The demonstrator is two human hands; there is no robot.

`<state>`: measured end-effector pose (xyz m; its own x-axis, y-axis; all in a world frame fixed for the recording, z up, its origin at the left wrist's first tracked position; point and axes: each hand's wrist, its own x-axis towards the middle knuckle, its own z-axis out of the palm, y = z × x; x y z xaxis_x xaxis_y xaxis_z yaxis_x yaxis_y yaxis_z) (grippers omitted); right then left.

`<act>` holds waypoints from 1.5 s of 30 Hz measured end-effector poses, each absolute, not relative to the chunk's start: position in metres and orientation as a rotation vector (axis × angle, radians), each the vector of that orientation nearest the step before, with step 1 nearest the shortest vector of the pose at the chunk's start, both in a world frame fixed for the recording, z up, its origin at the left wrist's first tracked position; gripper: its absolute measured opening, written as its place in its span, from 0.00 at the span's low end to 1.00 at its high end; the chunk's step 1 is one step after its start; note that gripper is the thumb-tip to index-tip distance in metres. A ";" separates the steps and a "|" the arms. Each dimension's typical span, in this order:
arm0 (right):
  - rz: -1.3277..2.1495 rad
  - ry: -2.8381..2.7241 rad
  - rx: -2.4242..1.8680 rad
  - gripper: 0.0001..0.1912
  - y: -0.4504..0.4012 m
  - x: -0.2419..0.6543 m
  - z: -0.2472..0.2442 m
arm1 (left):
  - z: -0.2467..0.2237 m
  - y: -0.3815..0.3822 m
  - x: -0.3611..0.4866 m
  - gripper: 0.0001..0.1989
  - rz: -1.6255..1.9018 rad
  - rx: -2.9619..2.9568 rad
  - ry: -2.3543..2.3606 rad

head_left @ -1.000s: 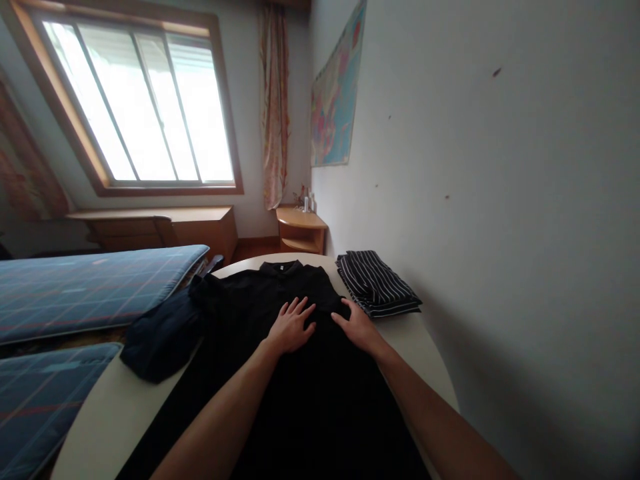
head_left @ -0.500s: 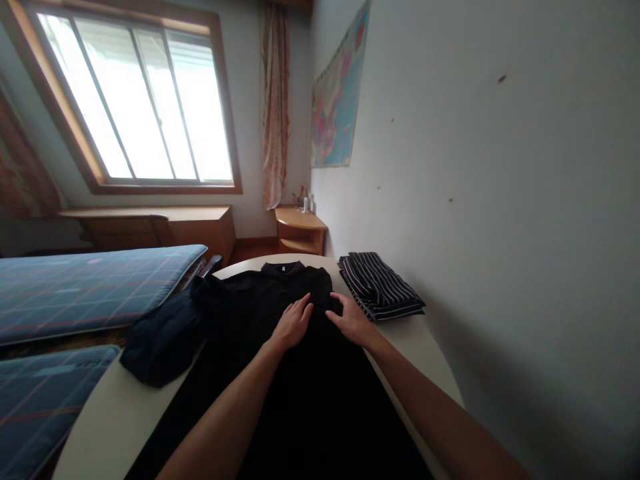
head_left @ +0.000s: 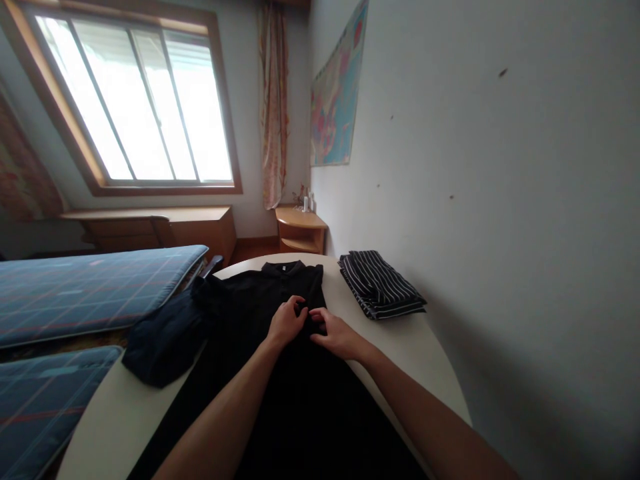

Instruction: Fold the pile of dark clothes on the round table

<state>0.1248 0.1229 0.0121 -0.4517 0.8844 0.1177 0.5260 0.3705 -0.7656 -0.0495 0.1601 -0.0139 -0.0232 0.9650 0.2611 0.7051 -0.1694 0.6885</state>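
A black collared shirt [head_left: 250, 307] lies spread over a round white table [head_left: 425, 360], its collar at the far side. Its right edge is turned inward. My left hand [head_left: 287, 323] rests on the middle of the shirt, fingers curled round a bit of its cloth. Close beside it, my right hand [head_left: 340, 335] has its thumb and fingers bent about the folded-in part of the same shirt. The fingertips are partly lost against the dark fabric.
A folded black-and-white striped garment [head_left: 383, 283] sits at the table's right, near the white wall [head_left: 500, 267]. Dark blue cloth [head_left: 163, 340] lies at the left edge. Beyond are blue plaid mattresses [head_left: 100, 287] and a wooden corner shelf [head_left: 300, 219].
My right hand has moved left, bringing the shirt's right edge inward and uncovering more tabletop there. My left hand has curled its fingers and come slightly nearer to me.
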 end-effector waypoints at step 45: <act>0.885 -2.546 -1.246 0.39 0.059 0.104 0.028 | -0.020 0.174 -0.093 0.13 0.820 2.272 1.650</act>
<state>0.1041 0.0589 0.0283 -0.6356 0.7653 -0.1013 0.6631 0.4741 -0.5793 -0.0925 0.1736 -0.0203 0.2158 0.9261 0.3094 0.8057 -0.3479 0.4794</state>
